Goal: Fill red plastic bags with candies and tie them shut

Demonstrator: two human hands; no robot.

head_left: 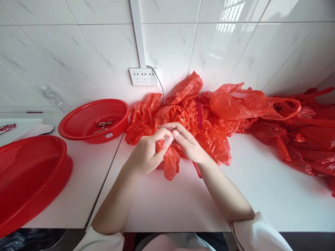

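Observation:
In front of me, my left hand [151, 151] is closed around a crumpled red plastic bag [172, 164]. A bit of the bag pokes out between thumb and fingers, and a loose end hangs below. My right hand [187, 142] meets it from the other side, its fingers together and curled against the left fingers over the same bag; some fingertips are hidden. Right behind both hands lies a heap of red plastic bags [220, 129], crinkled and overlapping, with handle loops showing.
Two red plastic baskets stand to the left, a farther one [118, 129] with small wrapped items inside and a nearer one [56, 177]. A clear bottle [55, 99] leans by the tiled wall. More red bags [311, 139] pile up at right. A socket panel [143, 76] has a cable.

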